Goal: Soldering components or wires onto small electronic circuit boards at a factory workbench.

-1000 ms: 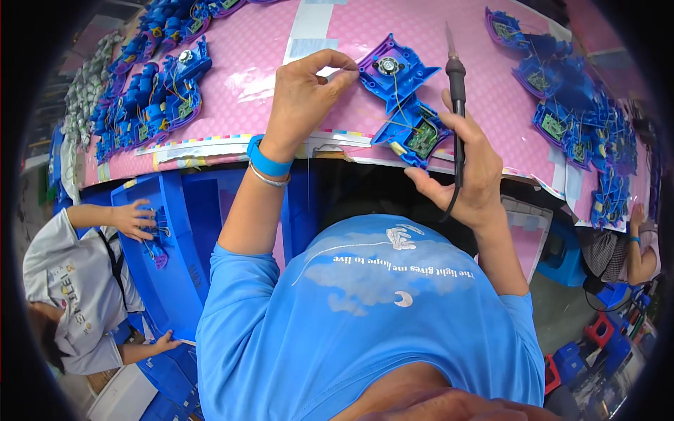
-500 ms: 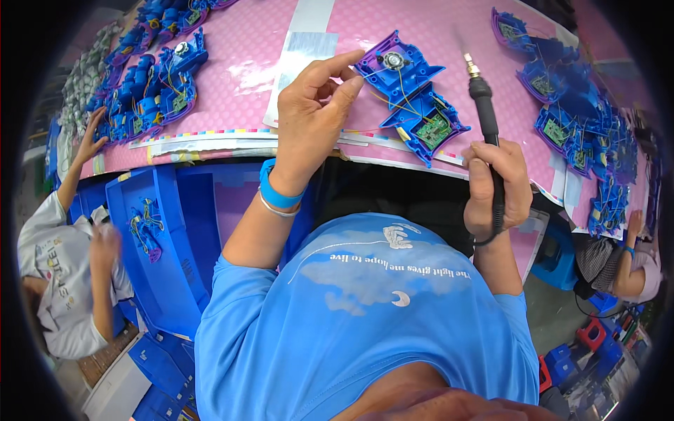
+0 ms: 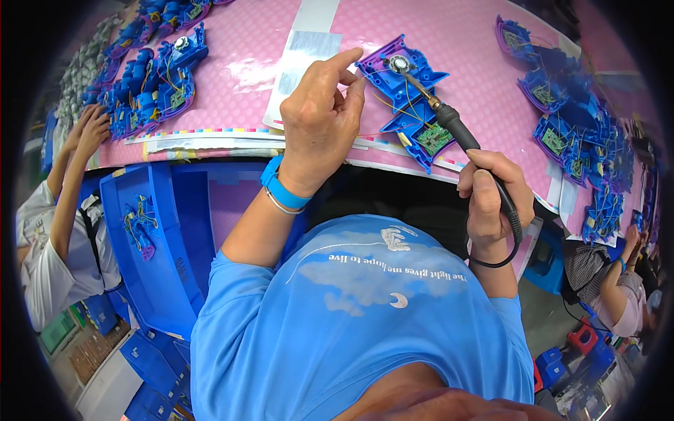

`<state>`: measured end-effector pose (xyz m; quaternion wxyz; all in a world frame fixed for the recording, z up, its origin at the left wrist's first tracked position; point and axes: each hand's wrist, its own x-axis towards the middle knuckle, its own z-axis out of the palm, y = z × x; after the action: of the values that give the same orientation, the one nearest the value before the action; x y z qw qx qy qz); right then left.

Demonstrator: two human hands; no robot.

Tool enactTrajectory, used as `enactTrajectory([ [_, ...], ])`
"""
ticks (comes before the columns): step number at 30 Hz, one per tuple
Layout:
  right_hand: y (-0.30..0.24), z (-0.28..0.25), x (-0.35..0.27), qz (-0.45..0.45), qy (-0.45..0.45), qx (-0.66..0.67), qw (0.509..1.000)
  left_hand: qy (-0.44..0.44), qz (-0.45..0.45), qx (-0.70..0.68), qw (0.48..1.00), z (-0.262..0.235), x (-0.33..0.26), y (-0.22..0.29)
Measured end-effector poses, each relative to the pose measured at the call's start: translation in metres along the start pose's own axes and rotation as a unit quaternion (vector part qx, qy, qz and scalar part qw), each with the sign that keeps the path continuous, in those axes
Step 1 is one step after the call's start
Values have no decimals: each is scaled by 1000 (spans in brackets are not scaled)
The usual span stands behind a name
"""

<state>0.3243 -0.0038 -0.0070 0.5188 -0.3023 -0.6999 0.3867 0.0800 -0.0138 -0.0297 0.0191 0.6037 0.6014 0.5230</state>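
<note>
While a co-worker's hands (image 3: 88, 130) rest by a heap of blue housings (image 3: 151, 70) at far left, with a blue bin (image 3: 151, 245) below the pink table (image 3: 246, 56), we pinch our left hand (image 3: 319, 126) shut on something too thin to make out. Just right of it lies the open purple housing (image 3: 411, 98). Our right hand (image 3: 491, 200) is clamped on the soldering iron (image 3: 460, 137), its tip touching the housing's round speaker, and more housings (image 3: 576, 133) crowd the far right.

I hold the soldering iron (image 3: 460, 133) slanted, its black handle low and its metal tip touching the round silver speaker (image 3: 399, 64) in the open blue-and-purple plastic shell (image 3: 407, 98), which lies flat near the pink desk's (image 3: 239, 49) near edge, green circuit board (image 3: 435, 138) and yellow wires showing
</note>
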Motion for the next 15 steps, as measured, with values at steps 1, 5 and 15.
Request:
enactTrajectory([
  [1, 0, 0, 1, 2, -6, -8, 1000, -5, -1, -7, 1000, -1, 0, 1],
  [5, 1, -1, 5, -20, -49, -37, 998, -15, 14, -3, 1000, -2, 1, 2],
  [15, 5, 0, 9, -19, -67, -62, 996, -5, 16, 1, 1000, 0, 0, -1],
])
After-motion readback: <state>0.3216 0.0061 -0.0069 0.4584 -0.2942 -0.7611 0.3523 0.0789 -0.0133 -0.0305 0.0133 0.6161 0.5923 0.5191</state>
